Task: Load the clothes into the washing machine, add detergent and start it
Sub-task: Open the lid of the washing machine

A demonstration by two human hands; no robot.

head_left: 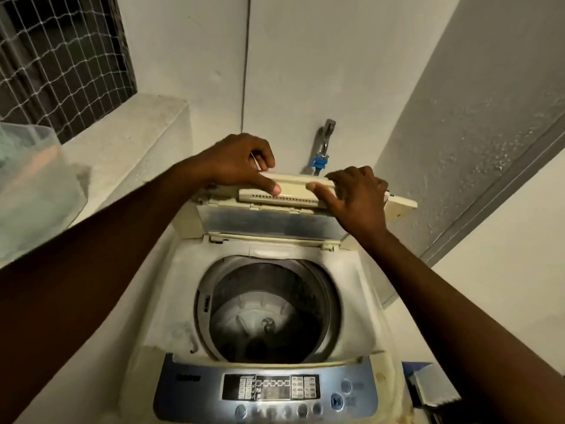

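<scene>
The top-loading washing machine (266, 304) stands open below both hands, its drum (269, 313) showing only bare metal and the agitator. The folded lid (293, 194) stands raised at the back. The left hand (241, 162) curls over the lid's top left edge, thumb pressed on its front face. The right hand (354, 191) grips the top right edge the same way. Beyond the right hand, a tap (324, 142) with a blue fitting juts from the wall. Nearest the person lies the control panel (269, 390). Far left of the left hand sits a clear plastic container (33, 191).
</scene>
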